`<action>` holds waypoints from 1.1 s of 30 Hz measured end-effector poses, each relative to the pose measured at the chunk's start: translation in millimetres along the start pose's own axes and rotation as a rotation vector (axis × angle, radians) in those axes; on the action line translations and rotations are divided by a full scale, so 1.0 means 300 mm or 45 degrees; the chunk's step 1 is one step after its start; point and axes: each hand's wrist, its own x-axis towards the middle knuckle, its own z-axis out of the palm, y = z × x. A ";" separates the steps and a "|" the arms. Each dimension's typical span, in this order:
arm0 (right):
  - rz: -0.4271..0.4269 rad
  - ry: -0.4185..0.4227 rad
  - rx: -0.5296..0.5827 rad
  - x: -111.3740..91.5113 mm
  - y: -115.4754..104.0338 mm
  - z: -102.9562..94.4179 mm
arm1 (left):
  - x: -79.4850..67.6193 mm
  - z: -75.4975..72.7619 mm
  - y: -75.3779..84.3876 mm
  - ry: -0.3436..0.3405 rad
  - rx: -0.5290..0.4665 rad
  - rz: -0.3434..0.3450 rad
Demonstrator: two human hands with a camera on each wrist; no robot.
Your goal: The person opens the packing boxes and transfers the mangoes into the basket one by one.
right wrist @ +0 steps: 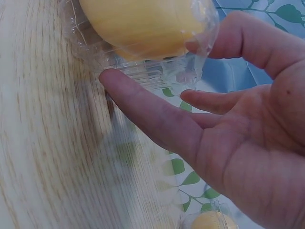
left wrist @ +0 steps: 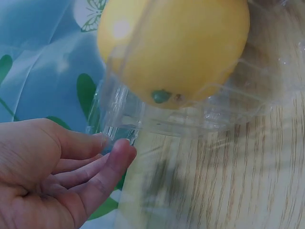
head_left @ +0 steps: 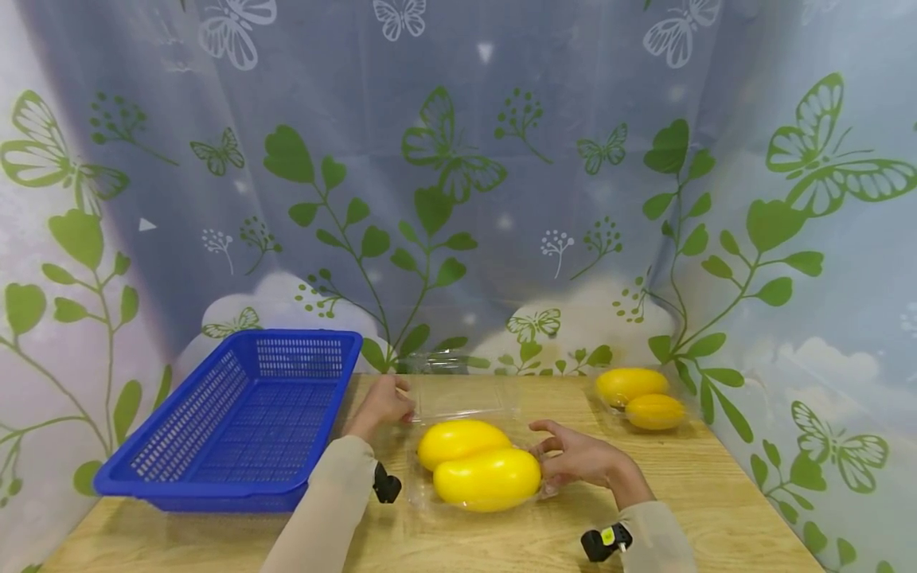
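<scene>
Two smooth, yellow, mango-like fruits lie side by side in a clear plastic clamshell box at the middle of the table. Its clear lid is folded back behind them. My left hand is at the box's left side, and in the left wrist view its thumb and a finger pinch the plastic edge near a fruit's green stem end. On the right side, my right hand touches the box with spread fingers. Its thumb extends along the rim, and the index fingertip rests at the plastic beside the fruit.
A blue slotted basket stands on the left of the wooden table. At the back right sits another clear box with two yellow fruits. A curtain with leaves and butterflies hangs behind the table and along its sides.
</scene>
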 end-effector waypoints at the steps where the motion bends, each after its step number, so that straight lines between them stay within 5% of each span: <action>1: 0.000 0.000 0.001 -0.001 0.001 0.000 | -0.001 0.001 -0.001 -0.001 -0.001 -0.007; 18: 0.003 0.006 -0.009 -0.004 -0.006 0.007 | -0.003 0.017 -0.010 -0.074 -0.031 -0.111; 24: 0.043 0.008 0.009 -0.008 -0.010 0.008 | -0.007 0.024 -0.007 -0.128 -0.130 -0.096; 33: 0.112 0.054 0.022 -0.012 -0.019 0.012 | 0.001 0.030 0.004 -0.162 -0.083 -0.053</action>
